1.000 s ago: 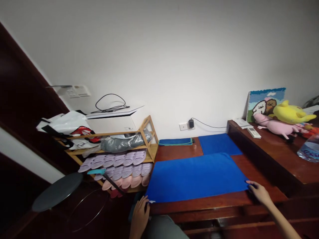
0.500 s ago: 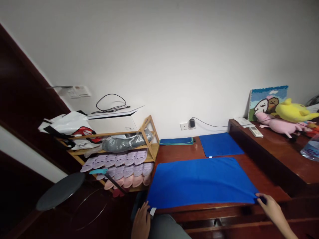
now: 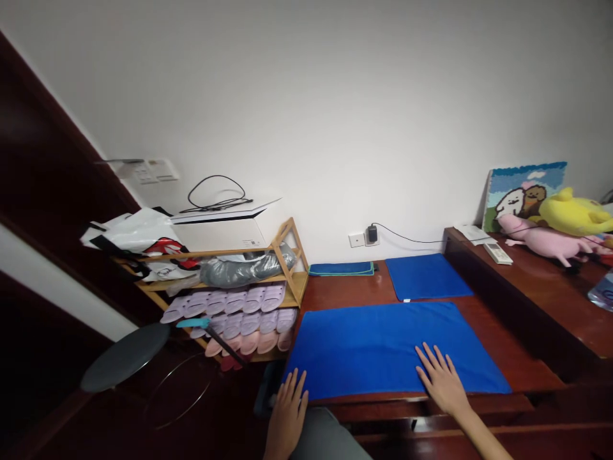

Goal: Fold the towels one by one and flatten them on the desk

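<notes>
Right hand [image 3: 443, 382] shifted inward from a corner of the blue cloth [image 3: 364, 345], palm down, fingers spread. Left hand [image 3: 288, 409], fingers slightly apart, probably anchors its front-left corner; contact unclear. Cloth lies flat on table [image 3: 345, 292].

Large blue cloth [image 3: 373, 351], spread nearly flat, along front of wooden table [image 3: 345, 291]

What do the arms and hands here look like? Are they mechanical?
No, they're human: a bare, ungloved left hand and a bare, ungloved right hand. The fingers are slim, with no rings visible. The slender right forearm shows no sleeve, watch or cables. Little of the left arm shows.
</notes>
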`<state>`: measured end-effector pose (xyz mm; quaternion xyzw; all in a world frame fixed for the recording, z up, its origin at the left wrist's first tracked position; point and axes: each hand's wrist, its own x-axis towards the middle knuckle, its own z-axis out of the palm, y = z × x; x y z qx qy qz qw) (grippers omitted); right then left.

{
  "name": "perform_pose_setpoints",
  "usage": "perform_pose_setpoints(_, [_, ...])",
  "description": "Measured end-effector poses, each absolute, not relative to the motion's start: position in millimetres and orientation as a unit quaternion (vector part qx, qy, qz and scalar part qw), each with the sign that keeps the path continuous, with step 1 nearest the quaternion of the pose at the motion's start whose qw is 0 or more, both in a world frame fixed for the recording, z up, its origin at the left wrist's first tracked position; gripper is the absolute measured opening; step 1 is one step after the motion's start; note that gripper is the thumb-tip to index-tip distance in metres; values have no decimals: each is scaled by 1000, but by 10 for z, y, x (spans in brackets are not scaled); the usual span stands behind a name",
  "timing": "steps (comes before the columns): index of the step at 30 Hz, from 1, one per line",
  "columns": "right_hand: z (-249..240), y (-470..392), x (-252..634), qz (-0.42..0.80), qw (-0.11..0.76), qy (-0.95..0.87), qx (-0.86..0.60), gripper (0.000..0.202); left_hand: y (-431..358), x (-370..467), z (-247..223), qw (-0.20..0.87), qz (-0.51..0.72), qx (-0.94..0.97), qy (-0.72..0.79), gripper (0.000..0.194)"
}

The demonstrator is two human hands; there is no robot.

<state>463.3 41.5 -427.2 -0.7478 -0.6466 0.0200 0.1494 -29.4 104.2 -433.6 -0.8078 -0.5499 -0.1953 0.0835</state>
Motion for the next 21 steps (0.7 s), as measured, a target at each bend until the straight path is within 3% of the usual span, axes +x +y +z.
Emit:
perform_pose_setpoints(10, [-4112,504,4745,65,44,-643,-762,76,901,-325,-4205,83,-164,-816,-548,54])
perform_pose_setpoints(16, [-3675,1341,3981,87,117,-722,-677,63,955,-207,-3983,71,-191,-795,-572,41])
perform_pose_setpoints(21, [-3645,2015,3379,123,103,-756,-634,63,1211,-113,-3881,68,-245,-779,-572,39])
